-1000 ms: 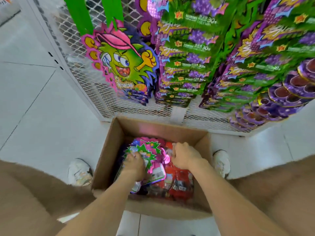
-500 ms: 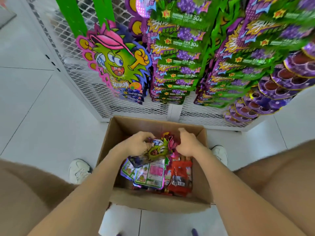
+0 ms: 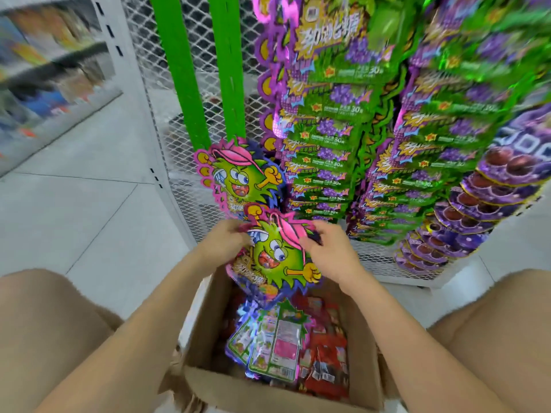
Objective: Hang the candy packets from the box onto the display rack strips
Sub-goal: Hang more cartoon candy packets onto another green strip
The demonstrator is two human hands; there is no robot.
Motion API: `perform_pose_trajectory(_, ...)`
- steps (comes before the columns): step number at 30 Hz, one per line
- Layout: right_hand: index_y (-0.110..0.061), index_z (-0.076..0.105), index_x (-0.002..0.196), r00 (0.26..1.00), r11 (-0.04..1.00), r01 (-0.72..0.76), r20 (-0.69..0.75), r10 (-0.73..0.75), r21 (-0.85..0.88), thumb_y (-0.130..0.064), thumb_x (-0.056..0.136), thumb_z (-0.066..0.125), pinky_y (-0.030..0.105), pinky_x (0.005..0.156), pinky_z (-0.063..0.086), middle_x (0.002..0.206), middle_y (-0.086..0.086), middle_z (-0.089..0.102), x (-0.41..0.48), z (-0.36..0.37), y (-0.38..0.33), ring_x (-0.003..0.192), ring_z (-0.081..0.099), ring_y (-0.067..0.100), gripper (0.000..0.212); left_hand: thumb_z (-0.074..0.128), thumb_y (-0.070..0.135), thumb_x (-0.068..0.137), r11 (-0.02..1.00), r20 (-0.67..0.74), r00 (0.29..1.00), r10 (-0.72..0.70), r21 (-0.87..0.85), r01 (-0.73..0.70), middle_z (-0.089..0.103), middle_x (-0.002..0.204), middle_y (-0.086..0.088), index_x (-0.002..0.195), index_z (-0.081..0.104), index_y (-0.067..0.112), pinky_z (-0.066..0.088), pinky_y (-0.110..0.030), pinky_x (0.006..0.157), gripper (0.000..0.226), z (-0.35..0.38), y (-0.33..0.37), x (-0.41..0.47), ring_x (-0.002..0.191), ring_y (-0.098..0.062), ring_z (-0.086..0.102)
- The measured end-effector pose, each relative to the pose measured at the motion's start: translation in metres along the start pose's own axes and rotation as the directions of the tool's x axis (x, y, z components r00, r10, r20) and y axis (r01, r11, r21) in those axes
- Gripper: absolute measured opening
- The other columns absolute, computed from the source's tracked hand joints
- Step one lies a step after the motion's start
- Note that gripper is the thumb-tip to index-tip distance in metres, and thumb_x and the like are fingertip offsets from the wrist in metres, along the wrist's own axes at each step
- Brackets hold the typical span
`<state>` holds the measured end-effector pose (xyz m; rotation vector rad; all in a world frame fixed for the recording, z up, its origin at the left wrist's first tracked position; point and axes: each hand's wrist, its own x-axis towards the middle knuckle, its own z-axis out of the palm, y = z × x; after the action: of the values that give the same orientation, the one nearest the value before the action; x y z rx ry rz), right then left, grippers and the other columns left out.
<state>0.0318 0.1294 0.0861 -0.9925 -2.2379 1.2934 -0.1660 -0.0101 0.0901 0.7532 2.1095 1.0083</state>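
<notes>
So I've got the monster candy packet pinched by its top edges, left hand and right hand both gripping, just above the box; it's tilted, so I might miss the slot on the green strip; could also knock the hung packet loose.

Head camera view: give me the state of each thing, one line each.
Cardboard box: open, packets inside.
Held packet: above the box, tilted, face toward camera.
Left hand: grips the held packet's left edge.
Right hand: pinches its upper right edge.
Boxed packets: lying loose.
Green strips: upper lengths bare.
Hung packet: hangs low on the green strips.
Grape packets: hanging in packed columns.
</notes>
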Motion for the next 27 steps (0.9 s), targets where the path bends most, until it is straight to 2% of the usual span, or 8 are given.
perform_pose_trajectory(5, -0.020, 0.062, 0.127, 0.950, 0.897, 0.270, -0.057, -0.308, -0.350, -0.008, 0.103, 0.056, 0.039, 0.062, 0.041, 0.084, 0.006, 0.063, -0.006, -0.018, -0.072, 0.070, 0.050, 0.027, 0.028, 0.051, 0.008, 0.089, 0.954, -0.384, 0.874, 0.299, 0.144, -0.263, 0.051, 0.125, -0.008, 0.135, 0.046, 0.007, 0.049, -0.047, 0.099, 0.046, -0.042, 0.075, -0.008, 0.116, -0.030, 0.056)
perform_pose_trajectory(11, -0.023, 0.049, 0.143, 0.882, 0.711, 0.375, -0.008, -0.471, -0.595, 0.013, 0.082, 0.059, 0.042, 0.075, 0.049, 0.113, 0.004, 0.052, -0.001, -0.037, -0.131, 0.098, 0.058, 0.031, 0.072, 0.051, 0.014, 0.092, 0.881, -0.386, 0.811, 0.440, 0.013, -0.472, 0.042, 0.153, 0.008, 0.155, 0.031, 0.028, 0.033, -0.051, 0.124, 0.068, -0.065, 0.123, -0.005, 0.146, -0.017, 0.037)
perform_pose_trajectory(13, -0.019, 0.050, 0.140, 0.813, 0.644, 0.423, -0.047, -0.580, -0.638, 0.010, 0.083, 0.064, 0.041, 0.071, 0.047, 0.115, 0.007, 0.063, 0.011, -0.036, -0.142, 0.097, 0.064, 0.035, 0.065, 0.050, 0.019, 0.089, 0.882, -0.417, 0.813, 0.407, -0.052, -0.468, 0.049, 0.146, 0.014, 0.148, 0.034, 0.038, 0.035, -0.050, 0.121, 0.064, -0.064, 0.129, -0.002, 0.142, -0.016, 0.041)
perform_pose_trajectory(17, -0.020, 0.058, 0.122, 0.713, 0.661, 0.472, -0.189, -0.676, -0.584, -0.013, 0.098, 0.068, 0.043, 0.063, 0.053, 0.095, 0.007, 0.074, 0.033, -0.030, -0.160, 0.085, 0.069, 0.036, 0.027, 0.045, 0.041, 0.084, 0.880, -0.517, 0.802, 0.300, -0.175, -0.441, 0.063, 0.123, 0.016, 0.115, 0.057, 0.057, 0.047, -0.054, 0.109, 0.037, -0.067, 0.134, 0.003, 0.124, -0.022, 0.058)
perform_pose_trajectory(19, -0.019, 0.063, 0.120, 0.662, 0.655, 0.485, -0.246, -0.708, -0.580, -0.023, 0.103, 0.062, 0.039, 0.060, 0.050, 0.092, 0.004, 0.074, 0.038, -0.024, -0.170, 0.083, 0.069, 0.033, 0.017, 0.045, 0.044, 0.093, 0.892, -0.537, 0.795, 0.283, -0.158, -0.424, 0.070, 0.107, 0.016, 0.093, 0.067, 0.052, 0.048, -0.047, 0.106, 0.024, -0.070, 0.140, 0.001, 0.113, -0.016, 0.063)
perform_pose_trajectory(22, -0.016, 0.067, 0.116, 0.603, 0.642, 0.452, -0.318, -0.731, -0.620, -0.024, 0.105, 0.058, 0.034, 0.058, 0.038, 0.090, 0.003, 0.075, 0.047, -0.012, -0.185, 0.080, 0.070, 0.032, 0.016, 0.047, 0.045, 0.106, 0.869, -0.517, 0.808, 0.283, -0.219, -0.445, 0.070, 0.081, 0.014, 0.078, 0.070, 0.030, 0.047, -0.031, 0.081, 0.040, -0.073, 0.145, -0.013, 0.081, -0.012, 0.062)
perform_pose_trajectory(24, -0.017, 0.069, 0.113, 0.614, 0.653, 0.410, -0.336, -0.714, -0.637, -0.026, 0.106, 0.055, 0.035, 0.060, 0.040, 0.089, 0.004, 0.076, 0.051, -0.006, -0.193, 0.080, 0.071, 0.032, 0.018, 0.048, 0.048, 0.107, 0.878, -0.459, 0.835, 0.305, -0.204, -0.433, 0.077, 0.083, 0.008, 0.082, 0.077, 0.020, 0.047, -0.026, 0.077, 0.048, -0.077, 0.143, -0.021, 0.080, -0.014, 0.067)
perform_pose_trajectory(27, -0.019, 0.069, 0.115, 0.699, 0.721, 0.371, -0.335, -0.632, -0.586, -0.031, 0.107, 0.052, 0.036, 0.063, 0.037, 0.093, 0.004, 0.077, 0.054, -0.003, -0.196, 0.087, 0.070, 0.032, 0.022, 0.055, 0.049, 0.105, 0.888, -0.396, 0.866, 0.306, -0.209, -0.409, 0.082, 0.093, 0.003, 0.093, 0.083, 0.021, 0.055, -0.035, 0.093, 0.041, -0.079, 0.136, -0.026, 0.092, -0.017, 0.076)
